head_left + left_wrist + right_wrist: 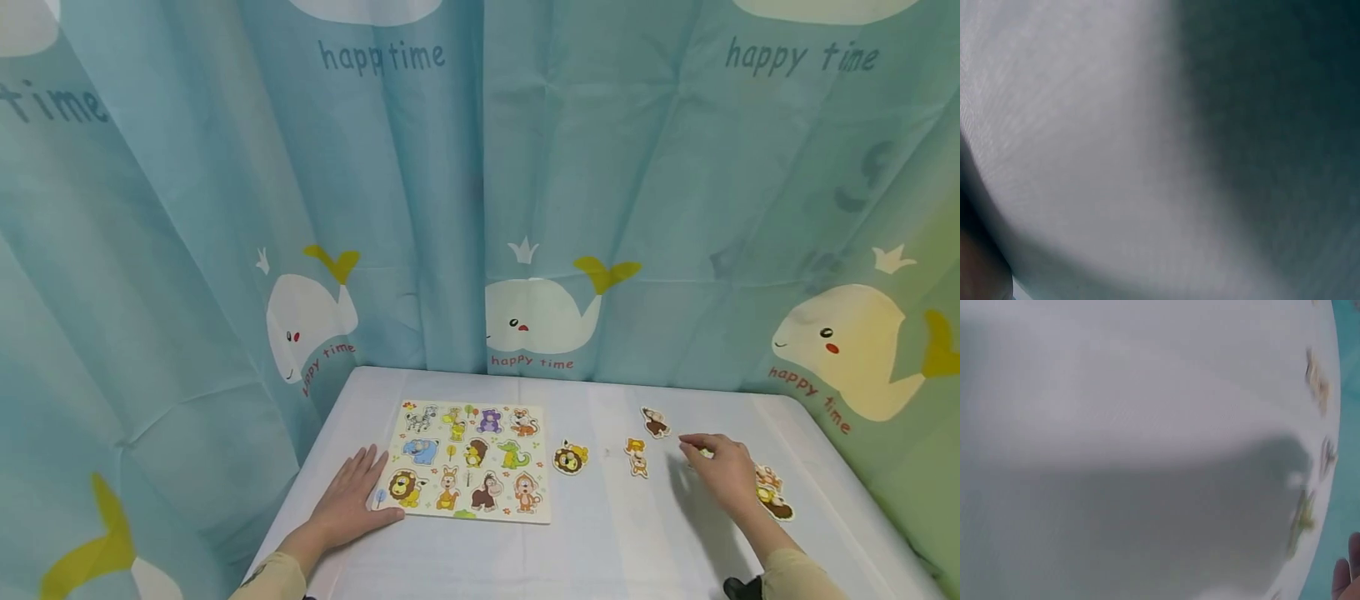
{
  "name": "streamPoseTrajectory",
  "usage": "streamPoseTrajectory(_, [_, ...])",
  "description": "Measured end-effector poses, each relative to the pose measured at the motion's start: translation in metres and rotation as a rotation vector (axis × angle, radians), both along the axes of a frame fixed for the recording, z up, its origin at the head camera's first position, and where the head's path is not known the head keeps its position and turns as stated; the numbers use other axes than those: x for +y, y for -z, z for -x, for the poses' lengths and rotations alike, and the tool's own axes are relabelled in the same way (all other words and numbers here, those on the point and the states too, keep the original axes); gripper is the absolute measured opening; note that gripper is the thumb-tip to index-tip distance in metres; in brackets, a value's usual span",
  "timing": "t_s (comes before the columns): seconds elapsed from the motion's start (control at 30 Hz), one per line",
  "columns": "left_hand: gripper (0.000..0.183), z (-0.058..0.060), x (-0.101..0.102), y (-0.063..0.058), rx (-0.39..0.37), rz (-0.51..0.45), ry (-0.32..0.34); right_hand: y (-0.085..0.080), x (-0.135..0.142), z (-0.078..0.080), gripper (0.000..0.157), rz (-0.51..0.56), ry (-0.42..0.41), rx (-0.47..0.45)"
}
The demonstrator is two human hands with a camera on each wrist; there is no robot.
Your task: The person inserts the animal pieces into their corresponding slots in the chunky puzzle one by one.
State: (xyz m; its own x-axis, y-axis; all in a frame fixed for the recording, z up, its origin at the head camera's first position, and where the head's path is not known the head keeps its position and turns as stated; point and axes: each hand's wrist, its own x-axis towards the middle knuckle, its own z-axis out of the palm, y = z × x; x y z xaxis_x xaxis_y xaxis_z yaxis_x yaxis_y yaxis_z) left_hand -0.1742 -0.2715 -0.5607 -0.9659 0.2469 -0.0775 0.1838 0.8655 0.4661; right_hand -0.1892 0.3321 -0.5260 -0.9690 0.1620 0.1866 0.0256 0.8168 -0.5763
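Note:
A wooden animal puzzle board [462, 436] lies on the white table in the head view, with a zebra, elephant, crocodile and others pictured on it. My left hand [347, 500] rests flat at its left edge, fingers spread, thumb at the near corner. Over the table's right side hovers my right hand [722, 471], thumb and fingers loosely bent, with no piece visible in its fingers. A greenish piece [1302, 524] lies below it on the cloth, partly hidden in the head view. Close by are a brown monkey piece [656, 422] and an orange animal piece [637, 458].
A lion piece [571, 457] lies just right of the board. Several overlapping pieces [774, 493] lie right of my right hand. A blue whale-print curtain [450, 208] hangs behind the table. The left wrist view shows mostly blurred cloth [1085, 156].

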Motion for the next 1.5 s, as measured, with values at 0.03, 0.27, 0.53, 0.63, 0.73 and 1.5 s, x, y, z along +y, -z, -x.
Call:
streamPoseTrajectory(0.03, [0.111, -0.001, 0.000, 0.000, 0.005, -0.009, 0.000, 0.000, 0.005, -0.002, 0.034, -0.001, 0.017, -0.006])
streamPoseTrajectory(0.27, [0.111, 0.001, -0.001, 0.002, 0.034, -0.024, 0.008, -0.002, 0.040, -0.015, 0.035, -0.034, 0.127, -0.034])
streamPoseTrajectory(0.53, [0.112, 0.003, 0.000, 0.003, 0.023, 0.016, 0.005, -0.003, 0.086, -0.028, 0.043, -0.060, 0.210, -0.121])
streamPoseTrajectory(0.63, [0.111, 0.004, 0.001, 0.000, 0.006, 0.009, 0.004, 0.000, 0.100, -0.035, 0.045, -0.068, 0.251, -0.172])
streamPoseTrajectory(0.73, [0.111, 0.004, 0.001, -0.001, -0.011, 0.021, 0.005, 0.004, 0.108, -0.041, 0.045, -0.069, 0.284, -0.228])
streamPoseTrajectory(1.5, [0.112, 0.003, -0.002, 0.003, -0.011, 0.046, -0.005, 0.018, 0.110, -0.060, 0.039, -0.161, 0.287, -0.278])
